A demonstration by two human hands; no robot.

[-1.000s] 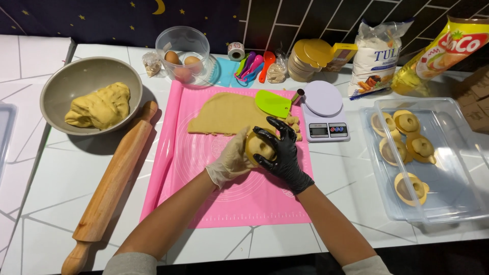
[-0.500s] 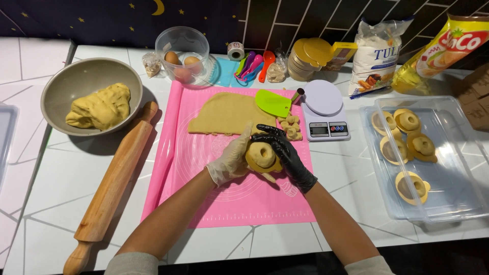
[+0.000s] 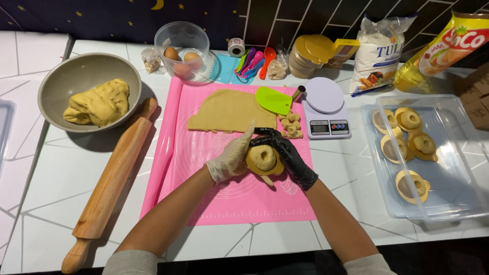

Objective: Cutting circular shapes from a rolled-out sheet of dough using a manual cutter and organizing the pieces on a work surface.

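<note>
Your left hand, in a pale glove, and your right hand, in a black one, close together around a yellow round mould with a ring of dough pressed in it, held just above the pink mat. The dough looks soft and easily dented, so the stiff rim is the safer hold. Beyond your grip lies the rolled dough sheet; a clear tray sits right on the white desk.
</note>
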